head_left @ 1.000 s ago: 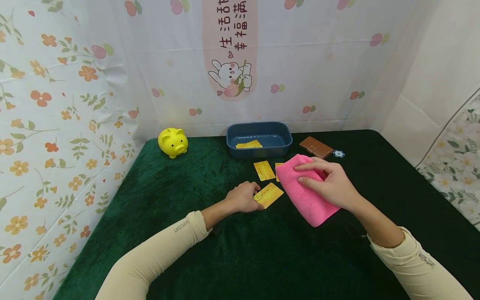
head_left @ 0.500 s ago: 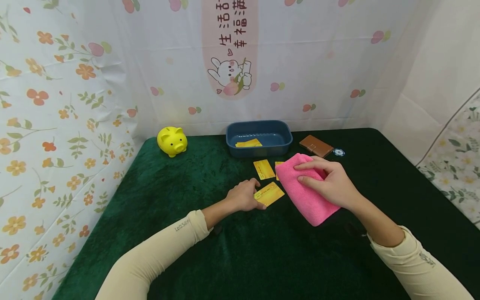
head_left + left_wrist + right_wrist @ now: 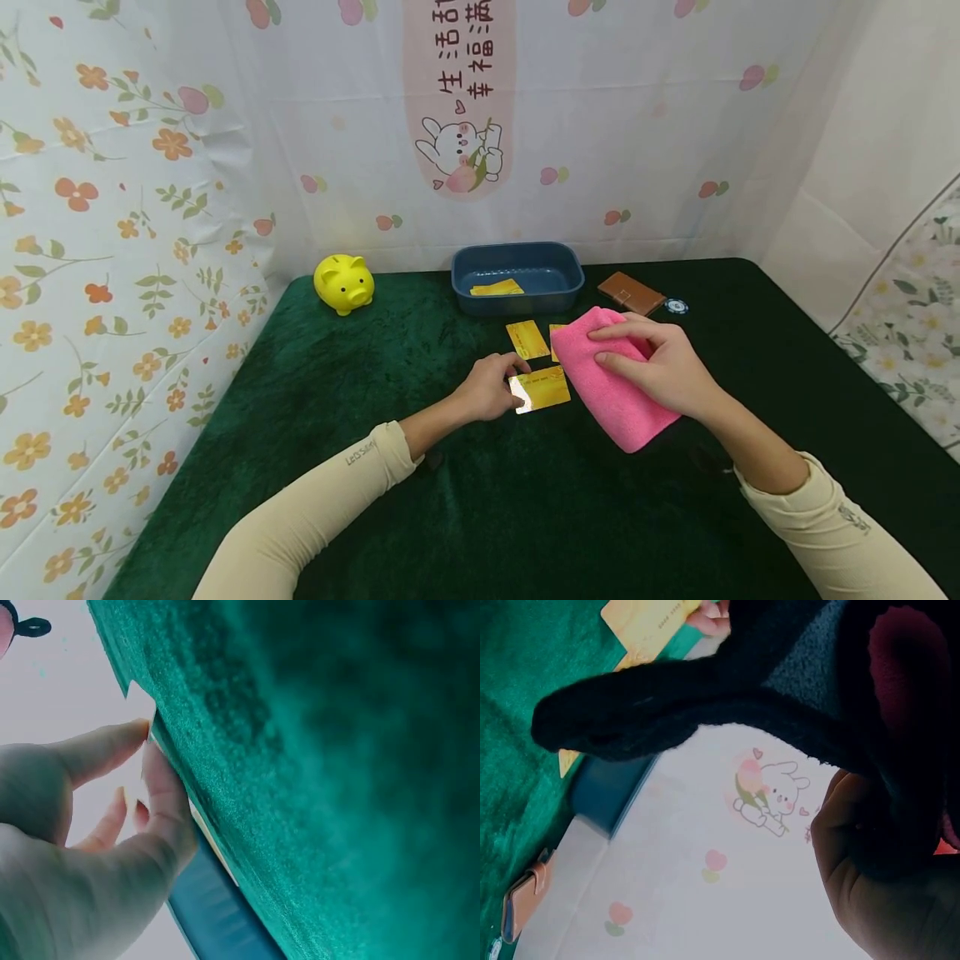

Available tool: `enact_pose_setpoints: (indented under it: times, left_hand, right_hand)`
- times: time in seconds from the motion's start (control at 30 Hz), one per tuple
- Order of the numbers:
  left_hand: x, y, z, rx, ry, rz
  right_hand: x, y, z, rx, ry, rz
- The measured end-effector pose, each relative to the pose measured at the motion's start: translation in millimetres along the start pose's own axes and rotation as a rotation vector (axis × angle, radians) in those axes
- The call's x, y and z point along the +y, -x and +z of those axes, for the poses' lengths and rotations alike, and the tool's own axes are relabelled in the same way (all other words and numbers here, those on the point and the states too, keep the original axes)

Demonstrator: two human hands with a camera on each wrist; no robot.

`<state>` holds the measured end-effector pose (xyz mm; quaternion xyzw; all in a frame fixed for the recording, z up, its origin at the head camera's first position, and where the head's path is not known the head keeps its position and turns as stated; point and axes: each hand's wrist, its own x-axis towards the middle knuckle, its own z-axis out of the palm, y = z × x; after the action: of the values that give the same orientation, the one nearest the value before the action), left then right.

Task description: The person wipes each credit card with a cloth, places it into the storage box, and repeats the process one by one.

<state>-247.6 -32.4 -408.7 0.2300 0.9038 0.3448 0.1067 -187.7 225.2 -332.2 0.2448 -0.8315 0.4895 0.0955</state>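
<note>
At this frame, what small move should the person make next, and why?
Probably draw the pink cloth lightly over the held yellow card. The left grip pinches that card near one end, leaving most of its face uncovered, while the right grip holds the cloth close beside it in the head view.

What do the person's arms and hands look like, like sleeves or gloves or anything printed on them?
The left sleeve and right sleeve are cream and close-fitting, each with small dark lettering near the wrist end. The left hand and right hand wear no gloves.
</note>
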Motion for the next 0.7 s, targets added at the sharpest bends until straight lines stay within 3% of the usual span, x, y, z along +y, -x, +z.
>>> enact_pose_setpoints:
  times: [0.2, 0.43, 0.7]
  left_hand:
    - [-2.0, 1.1, -4.1, 0.017, 0.114, 0.005]
    - [-1.4, 3.5, -10.2, -0.036, 0.188, -0.003]
    - [6.6, 13.5, -23.0, 0.014, 0.342, 0.010]
  right_hand:
    - [-2, -0.3, 0, -0.006, -0.009, -0.012]
    - [-2, 1.6, 0, -0.006, -0.018, 0.008]
    - [-4, 1.8, 1, 0.003, -0.026, 0.002]
